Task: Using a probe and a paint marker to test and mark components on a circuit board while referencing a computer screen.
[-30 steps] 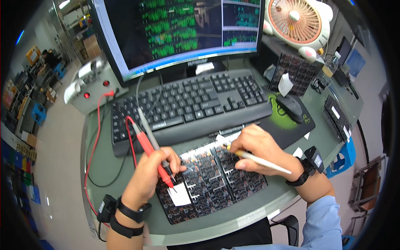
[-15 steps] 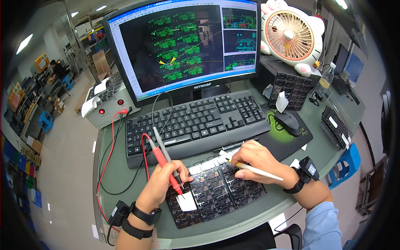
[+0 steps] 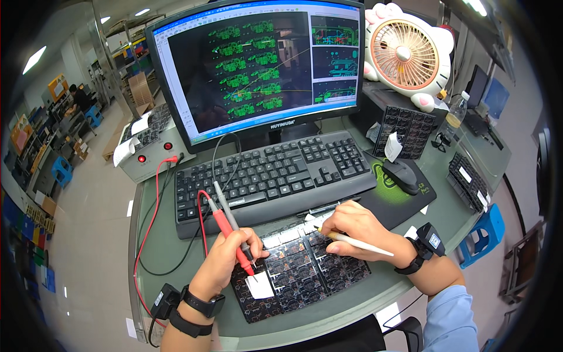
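My left hand (image 3: 216, 267) is closed around a red test probe (image 3: 223, 224) and a grey-and-black test probe (image 3: 227, 206). Their tips point down at a dark panel of printed circuit boards (image 3: 296, 273), beside a white paper slip (image 3: 260, 286) lying on it. Whether the tips touch the board I cannot tell. Over the panel's upper right part, my right hand (image 3: 358, 227) grips a slim white pen-like tool (image 3: 365, 244); its yellowish end is near the fingertips. Its fingers partly cover the panel's far edge.
Behind the panel lies a black keyboard (image 3: 270, 176), with a monitor (image 3: 252, 70) showing green circuit layouts. To the right are a mouse (image 3: 401, 176) on a mat, standing circuit panels (image 3: 404, 132), a fan (image 3: 404, 56) and a bottle (image 3: 456, 117). A red lead (image 3: 149, 234) runs to a metal box (image 3: 153, 158).
The yellow marker shapes on the monitor have disappeared. The whole view has shifted slightly. Both hands keep nearly the same place and grip.
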`<action>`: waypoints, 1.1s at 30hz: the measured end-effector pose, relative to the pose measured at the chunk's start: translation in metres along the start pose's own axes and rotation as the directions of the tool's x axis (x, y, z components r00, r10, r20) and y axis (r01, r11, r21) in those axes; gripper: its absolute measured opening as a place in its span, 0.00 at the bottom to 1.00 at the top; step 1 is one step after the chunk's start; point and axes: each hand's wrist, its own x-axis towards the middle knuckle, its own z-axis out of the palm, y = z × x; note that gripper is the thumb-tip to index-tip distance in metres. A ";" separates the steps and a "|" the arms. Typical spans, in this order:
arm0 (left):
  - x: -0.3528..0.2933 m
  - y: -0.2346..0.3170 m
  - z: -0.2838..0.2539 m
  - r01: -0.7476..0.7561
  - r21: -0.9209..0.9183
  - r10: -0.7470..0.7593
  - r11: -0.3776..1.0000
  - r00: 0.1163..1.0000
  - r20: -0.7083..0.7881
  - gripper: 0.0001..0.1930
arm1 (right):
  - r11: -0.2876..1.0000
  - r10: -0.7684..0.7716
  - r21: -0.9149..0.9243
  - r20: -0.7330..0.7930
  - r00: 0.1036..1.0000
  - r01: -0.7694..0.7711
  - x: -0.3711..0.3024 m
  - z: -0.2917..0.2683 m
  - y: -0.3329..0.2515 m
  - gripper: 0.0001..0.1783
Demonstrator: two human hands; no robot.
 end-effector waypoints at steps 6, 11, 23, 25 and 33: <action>0.000 -0.002 -0.002 0.001 0.006 -0.001 1.000 1.000 0.002 0.21 | 1.000 -0.013 0.005 0.007 1.000 0.013 0.001 0.000 0.000 0.18; 0.000 -0.001 -0.001 0.005 -0.006 -0.005 1.000 1.000 0.004 0.21 | 1.000 -0.013 -0.006 0.010 1.000 0.013 0.001 -0.001 -0.002 0.18; 0.001 -0.002 -0.004 -0.006 -0.003 0.006 1.000 1.000 0.016 0.21 | 1.000 -0.006 -0.007 0.015 1.000 0.006 0.002 0.000 0.000 0.18; 0.001 -0.003 -0.004 -0.004 -0.011 0.004 1.000 1.000 0.031 0.21 | 1.000 -0.008 0.005 0.015 1.000 0.008 0.001 0.000 -0.001 0.18; -0.002 -0.005 -0.004 -0.004 -0.019 0.004 1.000 0.999 0.033 0.21 | 1.000 0.001 -0.002 0.016 1.000 -0.001 0.000 0.001 -0.002 0.18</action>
